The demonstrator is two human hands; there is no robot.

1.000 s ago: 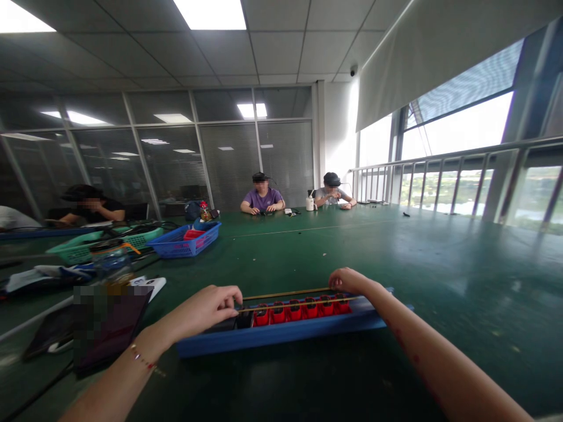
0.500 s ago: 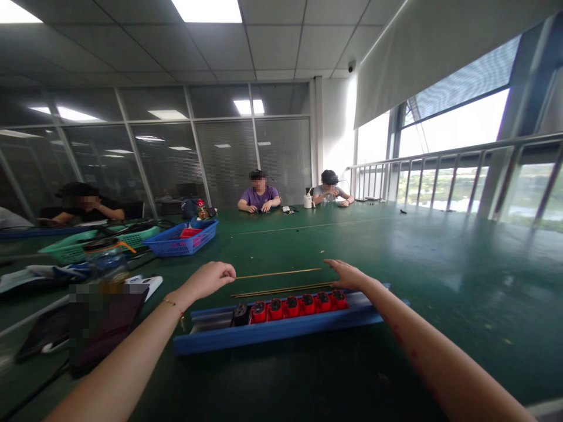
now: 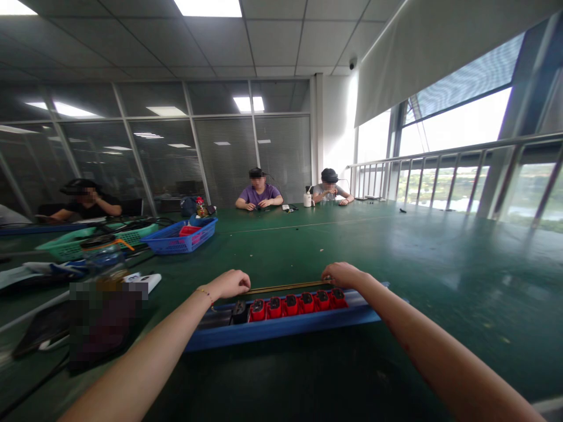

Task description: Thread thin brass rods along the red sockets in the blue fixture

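Observation:
My left hand (image 3: 235,283) is closed, its fingertips at the left end of thin golden sticks (image 3: 288,287) that lie side by side behind the blue tray. Curled at their right end is my right hand (image 3: 345,274), its fingertips also closed on the sticks; which stick each hand grips is hard to make out. In front of them, the long blue tray (image 3: 281,335) holds a row of several red blocks with black tops (image 3: 291,305) and one black block (image 3: 240,312) at the row's left end. My forearms cover parts of both tray ends.
To the left stand a blue basket (image 3: 180,243) with a red item, a green basket (image 3: 65,251) full of cables, and a jar (image 3: 104,261). A dark phone-like object (image 3: 39,334) lies nearer. Co-workers sit across the green table (image 3: 396,264).
My left hand has brought its separate stick nearer, down beside the others. The right hand's fingers, spread before, have closed at the sticks' right end.

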